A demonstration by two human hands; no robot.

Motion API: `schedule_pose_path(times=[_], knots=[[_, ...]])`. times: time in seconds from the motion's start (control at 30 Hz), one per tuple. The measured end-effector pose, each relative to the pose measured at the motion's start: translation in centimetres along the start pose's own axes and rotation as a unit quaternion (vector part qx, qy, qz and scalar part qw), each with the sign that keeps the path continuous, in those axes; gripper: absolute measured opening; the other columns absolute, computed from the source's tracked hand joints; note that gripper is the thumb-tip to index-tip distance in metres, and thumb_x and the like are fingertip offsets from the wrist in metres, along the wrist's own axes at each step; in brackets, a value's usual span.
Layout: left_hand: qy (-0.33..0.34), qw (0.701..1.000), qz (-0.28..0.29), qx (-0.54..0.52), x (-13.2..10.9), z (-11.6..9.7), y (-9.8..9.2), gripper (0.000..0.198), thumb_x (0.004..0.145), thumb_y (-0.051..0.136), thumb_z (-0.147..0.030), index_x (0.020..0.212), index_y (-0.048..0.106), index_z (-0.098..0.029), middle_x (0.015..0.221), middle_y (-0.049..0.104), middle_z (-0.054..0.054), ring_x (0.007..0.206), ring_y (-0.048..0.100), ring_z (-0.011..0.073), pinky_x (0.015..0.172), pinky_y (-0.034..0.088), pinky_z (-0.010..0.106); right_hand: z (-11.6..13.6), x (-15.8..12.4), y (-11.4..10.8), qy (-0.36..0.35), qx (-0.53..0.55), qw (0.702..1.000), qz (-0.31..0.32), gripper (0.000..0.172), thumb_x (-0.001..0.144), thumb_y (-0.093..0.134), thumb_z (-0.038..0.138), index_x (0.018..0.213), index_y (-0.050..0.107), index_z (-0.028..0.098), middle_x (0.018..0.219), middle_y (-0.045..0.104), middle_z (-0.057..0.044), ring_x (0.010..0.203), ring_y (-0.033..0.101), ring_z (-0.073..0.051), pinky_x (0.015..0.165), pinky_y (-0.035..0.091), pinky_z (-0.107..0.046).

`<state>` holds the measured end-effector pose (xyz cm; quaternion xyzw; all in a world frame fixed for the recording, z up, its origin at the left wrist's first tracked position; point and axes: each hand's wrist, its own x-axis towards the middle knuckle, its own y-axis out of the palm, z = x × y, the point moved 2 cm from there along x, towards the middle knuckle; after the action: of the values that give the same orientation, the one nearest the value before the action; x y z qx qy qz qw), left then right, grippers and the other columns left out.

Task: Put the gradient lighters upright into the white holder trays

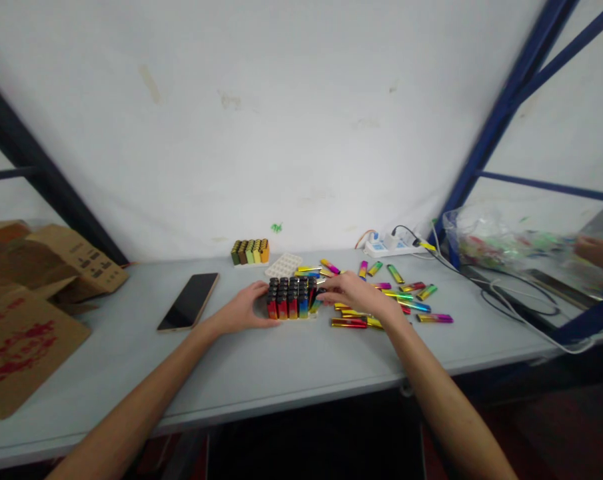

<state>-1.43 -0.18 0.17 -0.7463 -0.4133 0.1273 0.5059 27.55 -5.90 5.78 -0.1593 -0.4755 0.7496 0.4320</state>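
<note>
The left hand (244, 310) lies half open, palm and curled fingers pressed to the left side of the block of lighters (291, 299), seemingly to brace the upright rows against tipping. The right hand (354, 293) reaches its fingertips to the block's right edge. They may pinch one lighter, but I cannot tell from here.

The block stands mid-desk (281, 373), between the two hands. The loose lighters (406, 297) lie flat, scattered just right of it, within easy reach of the right hand.

Farther off sit an empty white tray (284, 265) and a short row of lighters (250, 252). A phone (188, 301) lies to the left and cardboard boxes (26, 313) crowd the left end. The near strip of desk is open, and cables (511, 300) trail off to the right.
</note>
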Motion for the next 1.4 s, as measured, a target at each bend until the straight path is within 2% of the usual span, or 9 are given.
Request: schedule_pose_path(times=[0.23,0.37,0.5,0.67,0.8,0.93,1.2,1.3,1.4], knots=[[0.009,1.000,0.005,0.001,0.1,-0.1,-0.1,0.073,0.068,0.084,-0.056,0.127,0.066,-0.015,0.135,0.065,0.016,0.126,0.060,0.0368,0.114,0.045,0.051,1.0,1.2,1.4,0.071,-0.140,0.987,-0.035,0.029,0.096,0.069,0.038,0.076,0.072,0.017,0.066,0.067,-0.004,0.064,0.061,-0.018,0.067,0.043,-0.029],[0.003,1.000,0.000,0.004,0.1,0.0,-0.1,0.073,0.067,0.085,-0.057,0.124,0.068,-0.016,0.135,0.065,0.016,0.127,0.060,0.0376,0.113,0.047,0.050,0.5,0.9,1.4,0.044,-0.073,0.996,-0.009,0.028,0.094,0.072,0.041,0.079,0.074,0.017,0.073,0.072,-0.004,0.066,0.064,-0.017,0.066,0.044,-0.027],[0.000,1.000,0.001,0.008,0.1,0.1,-0.1,0.075,0.067,0.084,-0.060,0.125,0.068,-0.016,0.135,0.065,0.016,0.127,0.060,0.0384,0.113,0.047,0.050,-2.0,-0.8,-1.1,0.035,-0.008,0.999,-0.026,0.033,0.098,0.063,0.048,0.094,0.077,0.018,0.090,0.078,-0.006,0.076,0.068,-0.018,0.071,0.048,-0.027],[-0.012,1.000,0.003,0.005,0.1,0.0,-0.1,0.077,0.066,0.084,-0.062,0.125,0.068,-0.016,0.137,0.064,0.016,0.127,0.060,0.0387,0.114,0.047,0.049,-9.2,-2.9,-5.0,0.221,-0.207,0.934,-0.187,0.036,0.105,0.040,0.019,0.121,0.071,0.009,0.132,0.067,-0.020,0.126,0.059,-0.026,0.109,0.041,-0.035],[-0.006,1.000,0.012,-0.004,0.2,-0.2,-0.3,0.074,0.067,0.084,-0.062,0.124,0.068,-0.017,0.135,0.065,0.015,0.126,0.060,0.0373,0.114,0.046,0.049,-13.6,-3.4,-5.2,0.402,-0.244,0.863,-0.185,0.041,0.106,0.039,0.027,0.129,0.066,0.005,0.134,0.062,-0.028,0.132,0.055,-0.035,0.110,0.041,-0.047],[-0.011,1.000,0.023,-0.001,0.3,-0.2,-0.2,0.077,0.067,0.084,-0.061,0.126,0.067,-0.014,0.134,0.064,0.018,0.126,0.060,0.0382,0.113,0.046,0.050,-15.0,-2.7,-4.0,0.490,-0.228,0.829,-0.145,0.047,0.101,0.055,0.042,0.129,0.065,0.006,0.132,0.063,-0.030,0.131,0.056,-0.044,0.107,0.039,-0.062],[-0.009,1.000,0.003,0.005,0.0,0.1,0.0,0.080,0.066,0.084,-0.063,0.129,0.067,-0.017,0.138,0.063,0.018,0.128,0.060,0.0400,0.113,0.047,0.052,-15.2,-0.8,-3.6,0.413,-0.182,0.880,-0.149,0.027,0.095,0.059,0.020,0.116,0.071,0.008,0.118,0.072,-0.025,0.118,0.067,-0.031,0.097,0.049,-0.036],[-0.010,1.000,0.008,0.010,-0.1,0.1,0.0,0.080,0.067,0.083,-0.064,0.128,0.067,-0.015,0.137,0.063,0.018,0.128,0.059,0.0399,0.114,0.047,0.050,-14.0,-0.8,-4.7,0.393,-0.163,0.886,-0.184,0.029,0.100,0.046,0.017,0.118,0.067,0.007,0.112,0.073,-0.024,0.105,0.072,-0.027,0.089,0.052,-0.033],[-0.007,1.000,0.008,0.007,-0.1,0.0,-0.1,0.079,0.066,0.083,-0.064,0.127,0.067,-0.015,0.135,0.064,0.017,0.127,0.060,0.0399,0.112,0.048,0.048,-11.2,-1.2,-5.5,0.307,-0.022,0.915,-0.261,0.029,0.104,0.040,0.027,0.123,0.057,0.013,0.112,0.070,-0.015,0.079,0.072,-0.017,0.071,0.055,-0.028]])
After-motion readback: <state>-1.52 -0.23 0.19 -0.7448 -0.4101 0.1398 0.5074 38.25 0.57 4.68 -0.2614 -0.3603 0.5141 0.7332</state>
